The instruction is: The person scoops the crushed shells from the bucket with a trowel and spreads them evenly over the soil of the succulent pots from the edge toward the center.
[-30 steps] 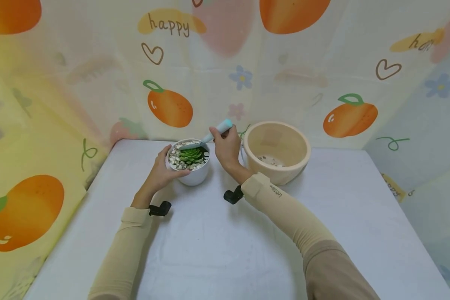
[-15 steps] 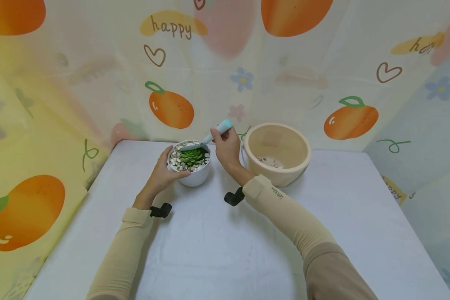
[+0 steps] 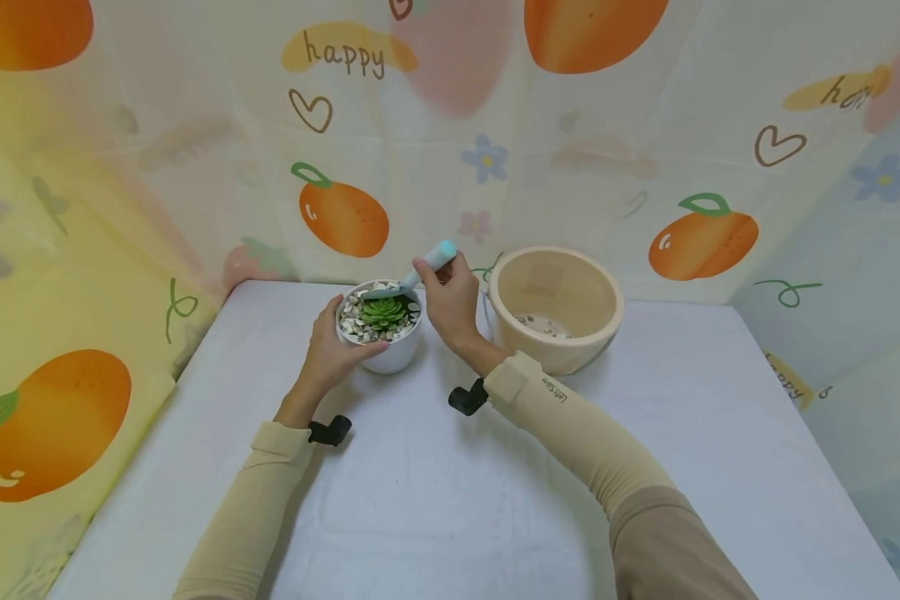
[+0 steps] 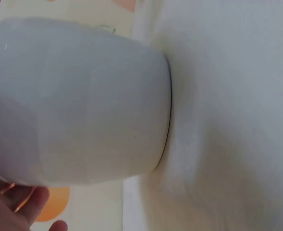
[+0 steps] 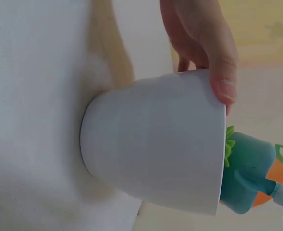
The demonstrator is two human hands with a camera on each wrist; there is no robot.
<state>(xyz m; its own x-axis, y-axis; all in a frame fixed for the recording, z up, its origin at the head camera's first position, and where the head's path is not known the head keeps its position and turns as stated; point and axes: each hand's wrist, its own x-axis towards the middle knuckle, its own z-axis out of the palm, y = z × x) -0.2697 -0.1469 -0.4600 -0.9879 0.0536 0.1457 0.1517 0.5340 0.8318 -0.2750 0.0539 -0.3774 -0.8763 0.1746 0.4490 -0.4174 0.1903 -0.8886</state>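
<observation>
A white flower pot (image 3: 388, 358) stands on the table, filled with pale pebbles (image 3: 354, 321) around a green succulent (image 3: 385, 312). My left hand (image 3: 328, 352) grips the pot's rim from the left, thumb along the near side; the right wrist view shows that thumb pressed on the pot wall. In my right hand (image 3: 452, 302) is the handle of a small blue-green shovel (image 3: 429, 265), pinched between thumb and fingers. The shovel's blade (image 5: 247, 168) lies over the pebbles at the far side of the succulent, its tip inside the rim.
A larger beige pot (image 3: 555, 354) stands right of my right hand, some pebbles (image 3: 542, 325) on its bottom. White cloth covers the table (image 3: 420, 483). Behind hangs a curtain (image 3: 427, 167) printed with oranges, right at the table's back edge.
The shovel's handle end has shifted slightly left with my right hand. My left wrist has moved a little right, its thumb sliding further along the pot's near side.
</observation>
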